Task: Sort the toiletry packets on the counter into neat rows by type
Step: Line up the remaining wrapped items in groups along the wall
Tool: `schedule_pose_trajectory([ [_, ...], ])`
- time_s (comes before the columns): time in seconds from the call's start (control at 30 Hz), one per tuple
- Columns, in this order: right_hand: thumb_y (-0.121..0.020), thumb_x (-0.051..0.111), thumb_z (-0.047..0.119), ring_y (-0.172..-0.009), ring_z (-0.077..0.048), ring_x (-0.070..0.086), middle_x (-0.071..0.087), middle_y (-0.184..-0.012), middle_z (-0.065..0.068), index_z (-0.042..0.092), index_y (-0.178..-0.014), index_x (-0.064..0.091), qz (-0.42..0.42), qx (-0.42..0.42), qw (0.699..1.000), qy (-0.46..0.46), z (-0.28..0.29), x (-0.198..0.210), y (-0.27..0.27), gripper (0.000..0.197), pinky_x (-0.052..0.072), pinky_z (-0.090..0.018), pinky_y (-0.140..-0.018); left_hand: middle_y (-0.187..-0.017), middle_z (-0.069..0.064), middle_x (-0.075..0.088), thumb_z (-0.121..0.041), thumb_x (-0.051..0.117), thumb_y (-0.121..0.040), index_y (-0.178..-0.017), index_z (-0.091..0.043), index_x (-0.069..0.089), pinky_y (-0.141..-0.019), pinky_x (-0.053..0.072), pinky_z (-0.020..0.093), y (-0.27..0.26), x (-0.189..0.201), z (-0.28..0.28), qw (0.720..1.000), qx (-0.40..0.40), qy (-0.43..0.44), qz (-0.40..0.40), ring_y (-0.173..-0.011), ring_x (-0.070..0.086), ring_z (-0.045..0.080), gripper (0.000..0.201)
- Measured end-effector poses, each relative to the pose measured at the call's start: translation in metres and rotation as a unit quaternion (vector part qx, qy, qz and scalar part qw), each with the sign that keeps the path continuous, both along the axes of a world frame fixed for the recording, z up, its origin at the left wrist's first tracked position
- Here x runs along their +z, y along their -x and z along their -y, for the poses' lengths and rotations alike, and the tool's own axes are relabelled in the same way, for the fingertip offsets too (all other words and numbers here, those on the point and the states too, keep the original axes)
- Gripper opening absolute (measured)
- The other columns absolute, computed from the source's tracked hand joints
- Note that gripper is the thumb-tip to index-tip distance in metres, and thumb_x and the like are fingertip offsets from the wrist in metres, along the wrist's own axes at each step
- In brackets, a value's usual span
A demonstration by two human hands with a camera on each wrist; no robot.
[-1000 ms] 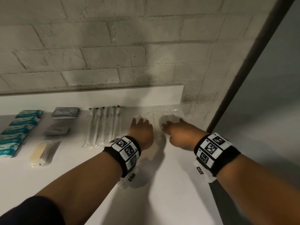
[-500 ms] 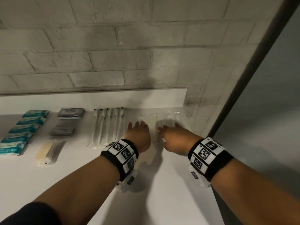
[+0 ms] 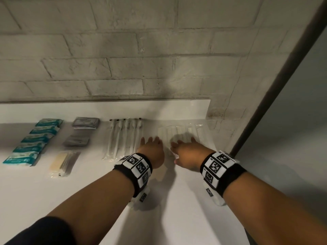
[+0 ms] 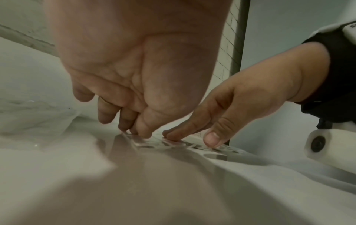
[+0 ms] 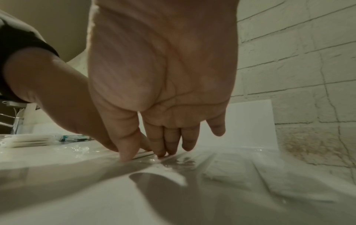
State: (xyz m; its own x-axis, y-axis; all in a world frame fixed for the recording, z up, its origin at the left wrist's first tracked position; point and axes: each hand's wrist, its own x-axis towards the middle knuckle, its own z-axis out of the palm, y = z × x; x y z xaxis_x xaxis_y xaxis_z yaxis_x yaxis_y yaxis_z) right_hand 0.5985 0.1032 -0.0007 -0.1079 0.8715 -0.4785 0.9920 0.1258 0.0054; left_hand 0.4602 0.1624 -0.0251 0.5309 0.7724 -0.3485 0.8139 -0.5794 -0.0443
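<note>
Both hands reach over a row of clear packets (image 3: pixel 184 130) holding white combs at the counter's back right. My left hand (image 3: pixel 152 141) has straight fingers whose tips (image 4: pixel 134 130) press down on a clear packet (image 4: pixel 140 141). Beside it my right hand (image 3: pixel 182 144) lies flat, its fingertips (image 5: pixel 161 152) touching the clear film (image 5: pixel 192 161). Neither hand grips anything. Left of them lie rows of white toothbrush packets (image 3: pixel 124 137), grey sachets (image 3: pixel 85 123), teal packets (image 3: pixel 33 140) and a yellowish packet (image 3: pixel 61 162).
The white counter (image 3: pixel 53 191) ends at a low white backsplash (image 3: pixel 106 110) under a pale brick wall (image 3: pixel 123 59). A dark vertical post (image 3: pixel 276 89) and a grey panel stand just right of the counter's end.
Both hands have slid a little farther back over the clear packets. The packets in the other rows have not moved.
</note>
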Motion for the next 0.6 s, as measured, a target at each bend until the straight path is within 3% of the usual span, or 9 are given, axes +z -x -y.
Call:
schedule_pose_trajectory([
  [0.17, -0.099, 0.037, 0.032, -0.149, -0.019, 0.008, 0.011, -0.162, 0.0, 0.015, -0.152, 0.022, -0.007, -0.052, 0.998, -0.031, 0.009, 0.007, -0.007, 0.057, 0.006, -0.055, -0.118, -0.161, 0.007, 0.009, -0.011, 0.034, -0.092, -0.153, -0.01, 0.012, -0.117, 0.002, 0.051, -0.006, -0.001, 0.009, 0.996, -0.055, -0.044, 0.057, -0.148, 0.005, 0.032, 0.065],
  [0.3, -0.101, 0.032, 0.029, -0.148, -0.021, 0.011, 0.016, -0.161, 0.0, 0.015, -0.151, 0.027, 0.01, -0.05, 0.999, -0.007, 0.014, 0.006, -0.01, 0.052, 0.007, -0.055, -0.118, -0.159, 0.007, 0.018, -0.012, 0.033, -0.092, -0.15, -0.01, 0.023, -0.116, 0.002, 0.053, -0.013, 0.0, 0.017, 0.995, -0.084, -0.047, 0.023, -0.148, 0.004, 0.034, 0.059],
  [0.4, -0.1, 0.034, 0.03, -0.148, -0.02, 0.01, 0.014, -0.161, 0.001, 0.017, -0.15, 0.028, 0.006, -0.07, 0.997, -0.029, 0.016, 0.005, -0.019, 0.052, 0.007, -0.055, -0.118, -0.159, 0.008, 0.02, -0.013, 0.033, -0.092, -0.149, -0.01, 0.027, -0.117, 0.002, 0.053, -0.02, 0.004, 0.021, 0.994, -0.086, -0.057, 0.042, -0.148, 0.004, 0.035, 0.057],
  [0.6, -0.101, 0.029, 0.032, -0.143, -0.022, 0.026, 0.025, -0.158, -0.001, 0.018, -0.147, 0.036, 0.039, -0.099, 0.994, 0.004, 0.025, -0.002, -0.034, 0.048, 0.01, -0.059, -0.115, -0.158, 0.002, 0.023, -0.014, 0.038, -0.092, -0.149, -0.018, 0.031, -0.117, 0.001, 0.054, -0.039, 0.002, 0.031, 0.987, -0.154, -0.04, 0.031, -0.147, 0.005, 0.035, 0.057],
])
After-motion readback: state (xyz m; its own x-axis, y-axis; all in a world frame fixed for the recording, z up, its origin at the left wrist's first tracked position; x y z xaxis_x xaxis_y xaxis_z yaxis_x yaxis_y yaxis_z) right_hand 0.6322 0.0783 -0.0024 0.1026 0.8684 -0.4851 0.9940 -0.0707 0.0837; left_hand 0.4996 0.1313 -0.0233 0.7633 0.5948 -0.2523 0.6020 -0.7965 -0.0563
